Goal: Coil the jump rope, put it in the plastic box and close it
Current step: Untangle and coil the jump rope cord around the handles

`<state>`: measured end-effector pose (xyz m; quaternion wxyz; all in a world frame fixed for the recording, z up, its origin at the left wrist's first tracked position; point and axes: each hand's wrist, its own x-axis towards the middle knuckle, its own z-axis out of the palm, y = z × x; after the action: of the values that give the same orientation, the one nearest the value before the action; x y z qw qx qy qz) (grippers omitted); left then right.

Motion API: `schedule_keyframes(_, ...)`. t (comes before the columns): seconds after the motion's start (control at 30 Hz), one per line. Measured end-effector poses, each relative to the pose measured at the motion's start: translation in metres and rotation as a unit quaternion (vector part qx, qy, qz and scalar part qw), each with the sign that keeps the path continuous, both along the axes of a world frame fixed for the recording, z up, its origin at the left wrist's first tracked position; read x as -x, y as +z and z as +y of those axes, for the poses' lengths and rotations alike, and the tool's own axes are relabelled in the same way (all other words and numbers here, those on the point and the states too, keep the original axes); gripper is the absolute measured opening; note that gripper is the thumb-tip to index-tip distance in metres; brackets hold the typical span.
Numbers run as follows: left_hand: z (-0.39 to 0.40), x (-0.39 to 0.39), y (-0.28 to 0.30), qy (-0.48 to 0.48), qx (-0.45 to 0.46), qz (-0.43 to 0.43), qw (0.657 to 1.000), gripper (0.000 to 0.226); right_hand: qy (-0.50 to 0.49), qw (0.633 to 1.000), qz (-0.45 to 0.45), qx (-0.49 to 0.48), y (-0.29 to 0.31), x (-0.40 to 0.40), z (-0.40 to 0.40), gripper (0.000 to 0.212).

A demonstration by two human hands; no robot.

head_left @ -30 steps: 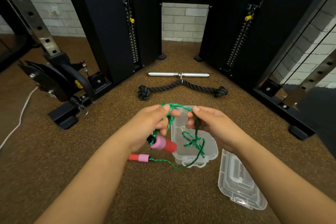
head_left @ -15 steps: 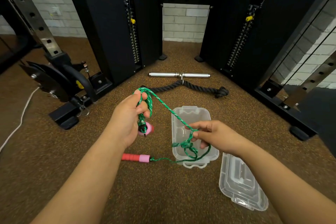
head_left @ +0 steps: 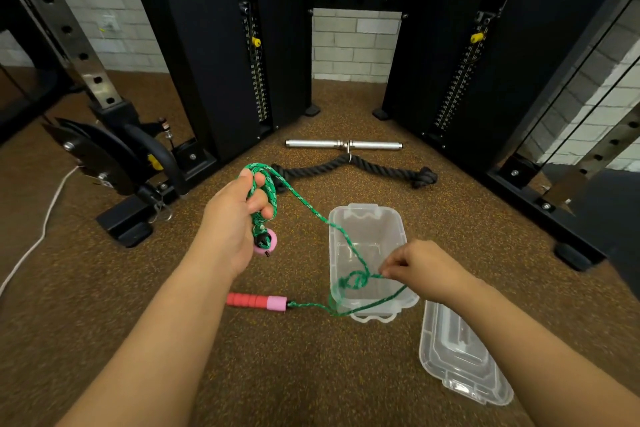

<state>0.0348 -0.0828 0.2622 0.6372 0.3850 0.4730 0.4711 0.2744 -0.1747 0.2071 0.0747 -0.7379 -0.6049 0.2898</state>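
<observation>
My left hand (head_left: 232,225) is raised left of the clear plastic box (head_left: 398,229) and grips several loops of the green jump rope (head_left: 308,206); one pink-tipped handle (head_left: 265,242) hangs under its palm. From there the rope slants down to my right hand (head_left: 420,269), which pinches it over the box's near right part, beside a tangled knot (head_left: 355,281). The rope then runs over the box's front rim to the other handle (head_left: 257,301), red and pink, lying on the floor. The clear lid (head_left: 460,357) lies on the floor right of the box.
A black tricep rope (head_left: 377,168) and a chrome bar (head_left: 343,144) lie on the brown rubber floor beyond the box. Black cable-machine columns stand behind, left and right. A rack base (head_left: 128,222) and a white cord (head_left: 38,236) are at the left.
My hands have drawn apart: the left lifted up and left with the loops and handle, the right dropped down to the right over the box, stretching the rope between them.
</observation>
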Motion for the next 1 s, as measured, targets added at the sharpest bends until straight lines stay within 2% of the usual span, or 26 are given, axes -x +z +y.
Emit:
schedule_keyframes(0.07, -0.002, -0.002, 0.000, -0.033, 0.000, 0.024, 0.999, 0.028, -0.007, 1.000, -0.029, -0.006, 0.000, 0.001, 0.001, 0.019)
schedule_keyframes(0.13, -0.008, -0.005, 0.001, -0.089, -0.011, 0.055, 0.994, 0.029, -0.018, 0.998, -0.011, -0.055, 0.001, 0.004, 0.003, 0.028)
schedule_keyframes(0.27, -0.024, -0.019, 0.006, -0.213, -0.032, 0.100, 0.971, 0.030, -0.050, 0.966, 0.193, -0.165, 0.015, 0.022, 0.008, 0.034)
schedule_keyframes(0.43, -0.032, -0.029, 0.008, -0.288, -0.015, 0.069, 0.955, 0.030, 0.022, 0.909, 0.393, -0.138, 0.024, 0.048, 0.010, 0.041)
schedule_keyframes(0.53, -0.032, -0.028, 0.007, -0.283, -0.003, 0.046, 0.958, 0.030, 0.043, 0.903, 0.409, -0.121, 0.028, 0.051, 0.007, 0.026)
schedule_keyframes(0.6, -0.030, -0.026, 0.007, -0.268, 0.005, 0.027, 0.963, 0.029, 0.004, 0.903, 0.411, -0.121, 0.029, 0.049, 0.006, 0.021)
schedule_keyframes(0.67, -0.029, -0.025, 0.009, -0.247, 0.028, -0.008, 0.969, 0.029, -0.045, 0.908, 0.392, -0.142, 0.026, 0.046, 0.007, 0.021)
schedule_keyframes(0.7, -0.029, -0.024, 0.009, -0.236, 0.040, -0.031, 0.970, 0.031, -0.053, 0.921, 0.352, -0.156, 0.023, 0.044, 0.007, 0.022)
schedule_keyframes(0.77, -0.028, -0.025, 0.010, -0.219, 0.056, -0.072, 0.971, 0.037, -0.021, 0.961, 0.230, -0.152, 0.018, 0.043, 0.005, 0.022)
schedule_keyframes(0.83, -0.028, -0.026, 0.009, -0.210, 0.051, -0.087, 0.972, 0.042, 0.051, 0.983, 0.121, -0.125, 0.012, 0.047, 0.000, 0.021)
schedule_keyframes(0.9, -0.029, -0.028, 0.010, -0.205, 0.040, -0.075, 0.975, 0.045, 0.121, 0.984, 0.037, -0.126, 0.009, 0.054, -0.004, 0.026)
schedule_keyframes(1.0, -0.031, -0.030, 0.008, -0.209, -0.012, 0.012, 0.978, 0.044, 0.184, 0.971, -0.001, -0.152, 0.013, 0.063, -0.007, 0.030)
